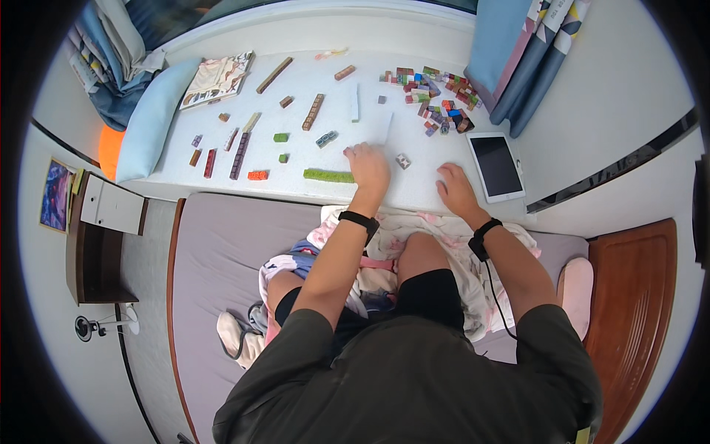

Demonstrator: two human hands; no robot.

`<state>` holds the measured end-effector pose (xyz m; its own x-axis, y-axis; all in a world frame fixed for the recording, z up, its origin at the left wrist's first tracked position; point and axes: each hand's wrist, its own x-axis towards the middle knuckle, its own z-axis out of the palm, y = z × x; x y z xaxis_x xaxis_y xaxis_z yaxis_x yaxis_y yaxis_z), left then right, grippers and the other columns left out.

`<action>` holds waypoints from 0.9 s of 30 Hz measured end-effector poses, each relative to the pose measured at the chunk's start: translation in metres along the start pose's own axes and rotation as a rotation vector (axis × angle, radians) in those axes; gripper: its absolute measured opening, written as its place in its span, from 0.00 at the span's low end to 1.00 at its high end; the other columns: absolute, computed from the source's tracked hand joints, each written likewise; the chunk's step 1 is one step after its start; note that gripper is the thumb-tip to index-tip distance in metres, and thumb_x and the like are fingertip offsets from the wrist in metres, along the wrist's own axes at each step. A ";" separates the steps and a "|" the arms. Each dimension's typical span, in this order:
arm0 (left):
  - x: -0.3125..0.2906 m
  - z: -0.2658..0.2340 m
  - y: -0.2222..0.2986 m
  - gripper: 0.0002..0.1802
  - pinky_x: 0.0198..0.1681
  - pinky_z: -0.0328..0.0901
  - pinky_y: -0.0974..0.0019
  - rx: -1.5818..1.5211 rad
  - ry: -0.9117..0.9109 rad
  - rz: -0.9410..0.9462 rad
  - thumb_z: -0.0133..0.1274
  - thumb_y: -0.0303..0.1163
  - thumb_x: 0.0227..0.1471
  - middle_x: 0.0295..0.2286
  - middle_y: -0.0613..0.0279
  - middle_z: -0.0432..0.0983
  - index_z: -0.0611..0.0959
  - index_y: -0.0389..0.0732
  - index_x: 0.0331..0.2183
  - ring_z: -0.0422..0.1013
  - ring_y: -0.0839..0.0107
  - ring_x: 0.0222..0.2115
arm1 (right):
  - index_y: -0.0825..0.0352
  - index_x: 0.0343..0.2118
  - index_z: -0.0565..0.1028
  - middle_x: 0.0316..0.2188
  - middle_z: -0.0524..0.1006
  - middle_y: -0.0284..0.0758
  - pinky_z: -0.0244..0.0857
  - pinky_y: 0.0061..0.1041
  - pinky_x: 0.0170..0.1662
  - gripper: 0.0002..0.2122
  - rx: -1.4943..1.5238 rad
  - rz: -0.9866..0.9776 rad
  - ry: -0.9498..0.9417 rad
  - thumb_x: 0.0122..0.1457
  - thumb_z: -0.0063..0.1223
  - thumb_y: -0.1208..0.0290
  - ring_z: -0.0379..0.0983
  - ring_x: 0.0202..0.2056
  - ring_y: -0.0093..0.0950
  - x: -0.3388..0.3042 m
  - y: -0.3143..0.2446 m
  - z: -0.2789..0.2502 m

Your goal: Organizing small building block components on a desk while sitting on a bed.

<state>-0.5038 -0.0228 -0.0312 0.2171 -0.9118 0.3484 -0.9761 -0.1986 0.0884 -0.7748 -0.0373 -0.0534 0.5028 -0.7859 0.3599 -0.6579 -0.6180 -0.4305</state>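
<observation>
Palm down on the white ledge (274,185), my left hand (368,166) has slightly bent fingers and shows nothing held. It covers the right end of a row of bright green blocks (325,176). Just beyond it lies a thin pale strip (389,129); whether the fingers touch it I cannot tell. My right hand (458,191) rests farther right, thumb and index finger apart, with nothing visible between them. A small grey-and-white patterned block (403,160) sits between the two hands. Right of my right hand lies a white tablet (515,189) with a dark screen.
A pile of mixed coloured blocks (444,103) is at the far right. Several sorted rows, among them a dark purple one (239,157) and a brown one (313,112), spread leftward. A blue pillow (151,126) and a book (216,78) stand left. A cable (494,288) hangs from my right wristband.
</observation>
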 end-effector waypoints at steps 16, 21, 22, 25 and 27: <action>0.043 0.047 -0.004 0.24 0.41 0.77 0.47 -0.311 -0.160 -0.152 0.64 0.44 0.54 0.37 0.43 0.81 0.80 0.33 0.40 0.81 0.44 0.37 | 0.71 0.58 0.70 0.62 0.66 0.49 0.55 0.44 0.69 0.24 -0.050 -0.186 -0.177 0.61 0.59 0.68 0.60 0.65 0.50 0.017 0.023 -0.026; 0.050 0.041 0.001 0.23 0.40 0.77 0.46 -0.303 -0.212 -0.130 0.62 0.45 0.55 0.36 0.41 0.82 0.80 0.33 0.41 0.81 0.43 0.35 | 0.70 0.58 0.70 0.64 0.65 0.48 0.53 0.43 0.71 0.26 -0.051 -0.098 -0.166 0.59 0.62 0.66 0.58 0.67 0.49 0.015 0.030 -0.025; 0.052 0.039 0.001 0.23 0.40 0.77 0.46 -0.303 -0.214 -0.124 0.62 0.45 0.55 0.36 0.41 0.82 0.80 0.33 0.41 0.81 0.43 0.35 | 0.70 0.58 0.70 0.65 0.65 0.48 0.53 0.43 0.71 0.26 -0.045 -0.093 -0.173 0.59 0.62 0.65 0.58 0.67 0.48 0.016 0.030 -0.025; 0.059 0.037 -0.002 0.23 0.39 0.77 0.46 -0.235 -0.267 -0.092 0.61 0.45 0.56 0.35 0.41 0.82 0.80 0.33 0.41 0.82 0.43 0.34 | 0.70 0.58 0.71 0.65 0.65 0.47 0.53 0.42 0.71 0.27 -0.032 -0.086 -0.183 0.59 0.62 0.63 0.58 0.67 0.47 0.019 0.026 -0.026; 0.065 0.035 -0.002 0.27 0.39 0.77 0.46 -0.213 -0.303 -0.111 0.63 0.49 0.54 0.37 0.42 0.82 0.80 0.33 0.41 0.82 0.44 0.35 | 0.70 0.59 0.71 0.65 0.65 0.46 0.53 0.42 0.71 0.27 -0.031 -0.081 -0.187 0.59 0.62 0.63 0.58 0.67 0.47 0.020 0.025 -0.027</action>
<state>-0.4881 -0.0938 -0.0413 0.2767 -0.9602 0.0374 -0.9158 -0.2517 0.3130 -0.7962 -0.0681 -0.0349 0.6485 -0.7252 0.2312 -0.6262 -0.6810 -0.3797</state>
